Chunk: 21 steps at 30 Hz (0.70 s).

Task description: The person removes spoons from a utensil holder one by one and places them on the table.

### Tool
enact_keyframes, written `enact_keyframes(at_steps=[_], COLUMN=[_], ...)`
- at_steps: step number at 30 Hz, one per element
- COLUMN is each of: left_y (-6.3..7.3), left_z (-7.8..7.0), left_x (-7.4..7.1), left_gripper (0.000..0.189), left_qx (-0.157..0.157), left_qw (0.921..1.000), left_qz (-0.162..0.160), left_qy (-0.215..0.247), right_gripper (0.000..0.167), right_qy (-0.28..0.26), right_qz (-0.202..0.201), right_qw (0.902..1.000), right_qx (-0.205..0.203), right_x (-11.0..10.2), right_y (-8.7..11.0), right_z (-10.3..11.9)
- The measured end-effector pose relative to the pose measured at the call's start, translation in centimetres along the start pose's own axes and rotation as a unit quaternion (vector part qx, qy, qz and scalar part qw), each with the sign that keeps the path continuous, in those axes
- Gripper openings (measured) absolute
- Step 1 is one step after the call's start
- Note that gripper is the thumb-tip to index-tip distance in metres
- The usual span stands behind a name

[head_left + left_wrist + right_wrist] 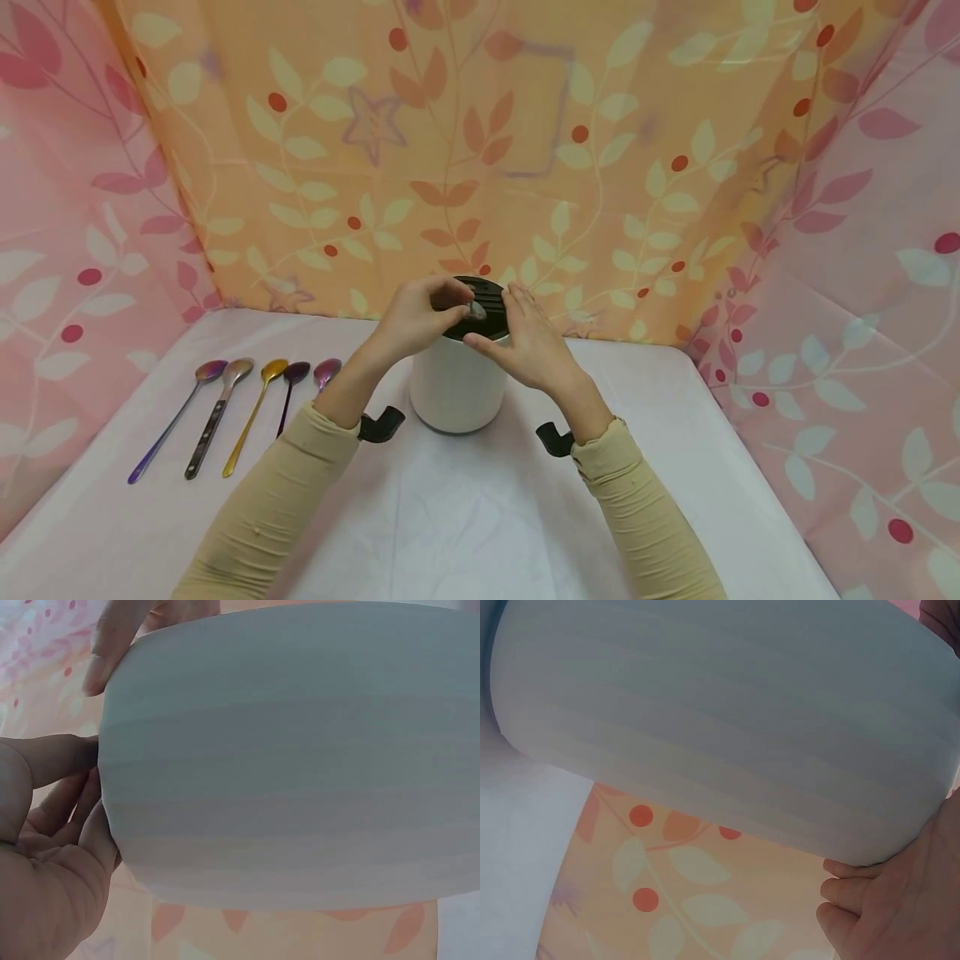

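Observation:
A white, faintly ribbed cylindrical container [457, 387] stands upright on the table, topped by a black slotted lid [491, 293]. My left hand [411, 321] is over the lid's left side, thumb and fingertips pinching a small grey piece [477, 312] whose kind I cannot tell. Along the right edge of the top rests my right hand [531, 342], fingers fairly straight and thumb at the front rim. The container's wall [292, 757] fills most of the left wrist view and hides the left fingertips [90, 754]. In the right wrist view, the right fingers [847, 892] touch the container's top end.
Several long-handled spoons lie side by side at the left, among them a blue-purple spoon [176, 425], a dark-handled spoon [213, 421] and a gold spoon [253, 417]. White cloth covers the table [465, 517]. Patterned curtains [450, 167] enclose the back and sides.

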<state>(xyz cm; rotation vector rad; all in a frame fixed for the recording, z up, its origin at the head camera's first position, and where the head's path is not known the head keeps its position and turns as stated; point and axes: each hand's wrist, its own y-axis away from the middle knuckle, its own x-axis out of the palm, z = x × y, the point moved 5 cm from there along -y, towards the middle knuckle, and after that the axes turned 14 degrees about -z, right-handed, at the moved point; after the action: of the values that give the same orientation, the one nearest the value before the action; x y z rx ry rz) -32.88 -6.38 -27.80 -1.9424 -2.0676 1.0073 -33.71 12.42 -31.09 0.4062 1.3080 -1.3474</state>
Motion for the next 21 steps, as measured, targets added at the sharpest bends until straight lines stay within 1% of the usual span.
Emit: enact_keyframes(at_steps=[3,10,13,21], left_y=[0.0,0.2,0.3,0.5], left_z=[0.0,-0.2,-0.4,-1.1], left_x=[-0.4,-1.6,-2.3,-4.3], left_gripper=[0.020,0.018,0.019,0.023], left_qx=[-0.010,-0.038,-0.037,-0.037], left_qw=[0.9999,0.9975,0.9964,0.9922], left_qz=[-0.003,-0.021,-0.035,-0.085], left_qy=[0.010,0.056,0.067,0.083], right_gripper=[0.119,0.118,0.118,0.119], right_qy=[0.002,0.003,0.001,0.006], right_qz=[0.000,0.002,0.001,-0.003], right_qw=[1.0000,1.0000,1.0000,1.0000], right_qx=[-0.001,0.003,0.005,0.001], right_x=[0.0,0.0,0.0,0.0], right_y=[0.0,0.0,0.0,0.0], right_z=[0.0,0.1,0.0,0.0])
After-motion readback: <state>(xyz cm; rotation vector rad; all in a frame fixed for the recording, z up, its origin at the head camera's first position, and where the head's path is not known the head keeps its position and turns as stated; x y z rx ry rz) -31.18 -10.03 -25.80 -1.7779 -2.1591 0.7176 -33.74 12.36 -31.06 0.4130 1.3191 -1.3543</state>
